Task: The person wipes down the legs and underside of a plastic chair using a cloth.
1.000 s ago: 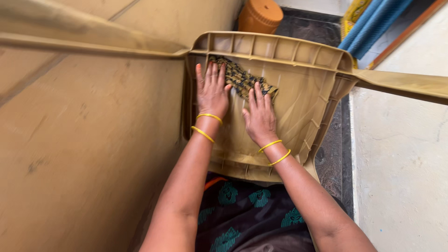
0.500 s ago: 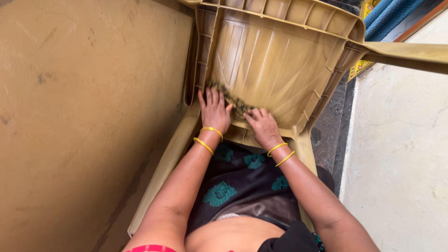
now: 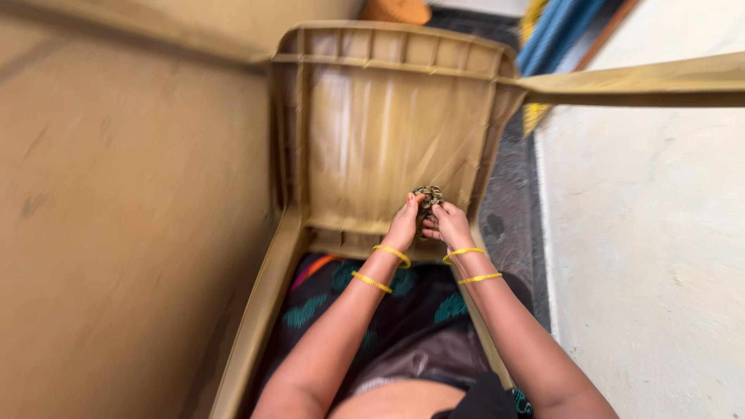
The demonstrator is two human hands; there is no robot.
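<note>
A tan plastic chair (image 3: pixel 365 124) lies overturned in front of me, its ribbed underside facing up. My left hand (image 3: pixel 403 225) and my right hand (image 3: pixel 450 225) are close together over the near right part of the seat underside. Both grip a small dark patterned cloth (image 3: pixel 427 194), bunched into a wad between the fingers. Yellow bangles ring both wrists. The picture is blurred by motion.
A tan wall or panel (image 3: pixel 116 233) fills the left side. One chair leg (image 3: pixel 644 81) reaches to the right over a pale floor (image 3: pixel 652 256). Behind the chair stand an orange pot (image 3: pixel 396 9) and blue rolled things (image 3: pixel 555 31). A strip of dark stone floor (image 3: pixel 508 209) runs beside the chair.
The cloth was spread flat under both palms on the seat underside and dragged toward me. Now it is gathered into a wad in both hands at the near right.
</note>
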